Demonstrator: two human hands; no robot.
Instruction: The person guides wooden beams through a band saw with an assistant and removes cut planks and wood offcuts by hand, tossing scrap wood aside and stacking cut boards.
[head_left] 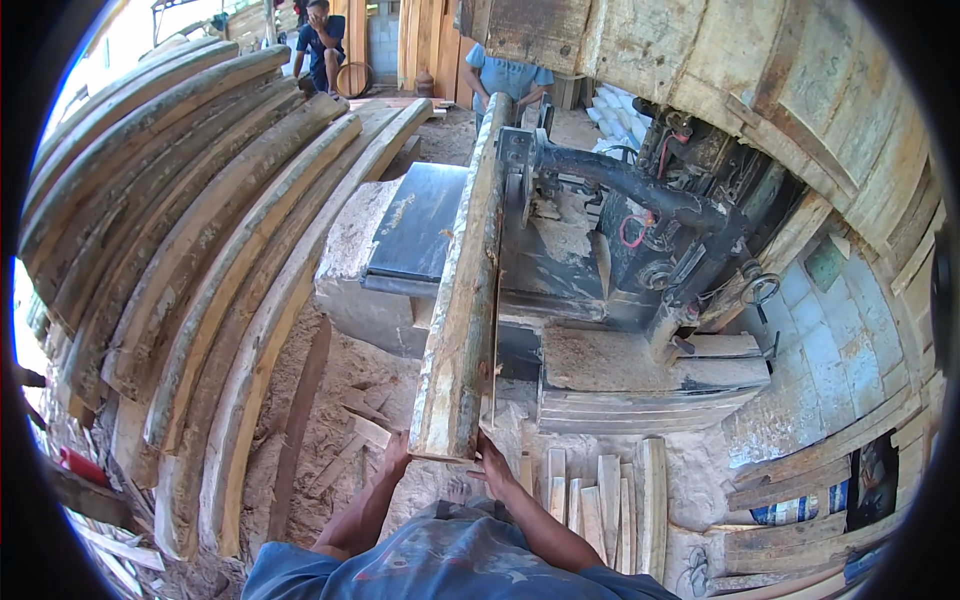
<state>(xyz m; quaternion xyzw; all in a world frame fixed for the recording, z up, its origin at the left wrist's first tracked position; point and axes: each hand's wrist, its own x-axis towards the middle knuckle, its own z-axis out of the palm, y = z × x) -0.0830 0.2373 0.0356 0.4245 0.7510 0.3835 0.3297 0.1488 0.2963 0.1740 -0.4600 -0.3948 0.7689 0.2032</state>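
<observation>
A long squared log [453, 350] with pale, mottled bark runs away from me across a dark band saw [600, 180], alongside its blade housing. My left hand [396, 452] grips the near end at its lower left edge, fingers partly hidden under the wood. My right hand [492, 464] holds that end from the right, with some fingers along its side. A black metal table plate [415, 220] lies left of the log. At the far end stands a person in a light blue shirt [488, 75], hands near the wood.
Long curved timbers [200, 230] are piled to my left. Short offcuts [610, 500] lie at lower right beside stacked planks [650, 385]. Sawdust and scraps [350, 390] cover the floor. Another person in dark blue [323, 55] is at the back. A plank wall [680, 40] overhangs the upper right.
</observation>
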